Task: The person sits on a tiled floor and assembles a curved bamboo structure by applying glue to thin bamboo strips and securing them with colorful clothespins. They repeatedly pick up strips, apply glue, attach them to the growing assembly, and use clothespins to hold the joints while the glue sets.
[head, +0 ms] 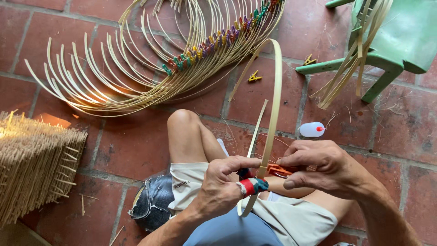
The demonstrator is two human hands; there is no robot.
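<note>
- Bamboo strip (274, 98): pale, flat and thin, bent into a tall narrow loop; top of the arc near the coloured pegs, overlapping ends crossing low between the hands above the lap.
- Left hand (223, 184): grip clenched on the strip's overlapped ends, forefinger stretched along the top, thumb wrapped in red, white and blue tape pressed against the strip.
- Right hand (325, 166): grip pinching an orange clip (278, 170), fingertips drawn together, clip touching the strip just beside the left thumb.
- Heap of finished bamboo hoops (136, 77) on the brick floor (132, 146), fanned out, a row of coloured pegs (207, 45) along one side.
- Small white bottle with red cap (312, 129) lying on the floor near the right hand.
- Two yellow clips (254, 77) loose on the bricks.
- Green stool (391, 41) at upper right, loose strips draped over it.
- Woven bamboo work (34, 168) at left edge.
</note>
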